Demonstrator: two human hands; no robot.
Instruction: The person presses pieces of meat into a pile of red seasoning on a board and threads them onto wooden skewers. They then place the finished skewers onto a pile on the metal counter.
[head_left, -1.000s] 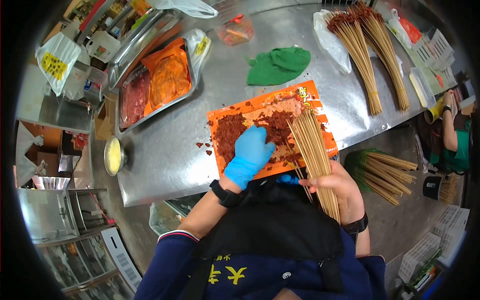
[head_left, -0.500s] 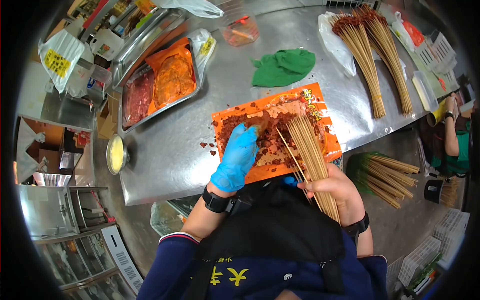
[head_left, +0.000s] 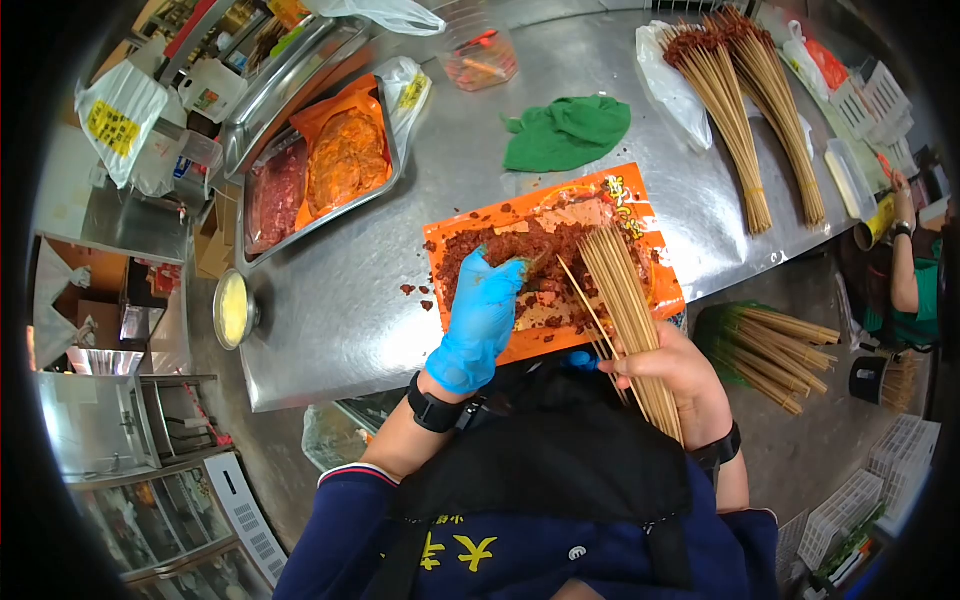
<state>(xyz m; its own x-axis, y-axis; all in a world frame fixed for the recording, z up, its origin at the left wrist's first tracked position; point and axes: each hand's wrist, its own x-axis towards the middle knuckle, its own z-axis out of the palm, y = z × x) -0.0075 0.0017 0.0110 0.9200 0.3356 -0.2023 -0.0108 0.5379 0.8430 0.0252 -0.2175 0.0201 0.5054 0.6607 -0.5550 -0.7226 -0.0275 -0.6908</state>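
Note:
My left hand (head_left: 480, 315), in a blue glove, is at the near left of a heap of dark red crumbly food (head_left: 545, 245). Its fingers are curled together, and a small greenish-brown bit shows at the tips; what they grip is not clear. Underneath lies an orange printed bag (head_left: 655, 270), spread flat with crumbs over it. Bare, my right hand (head_left: 685, 380) is closed around a thick bundle of bamboo skewers (head_left: 625, 310). The skewers' upper ends reach over the heap's right side, and a few stick out apart from the bundle.
Beyond the bag lies a green cloth (head_left: 567, 135). A metal tray (head_left: 393, 165) of raw meat stands left, near a bowl (head_left: 233, 310) of yellow stuff. Loaded skewer bundles (head_left: 745, 130) lie at right, with more skewers (head_left: 775, 350) below. A co-worker's arm (head_left: 903, 270) shows far right.
My left hand has shifted slightly right and its fingers have turned at the heap. The red food looks more gathered above them. The skewer bundle has barely moved.

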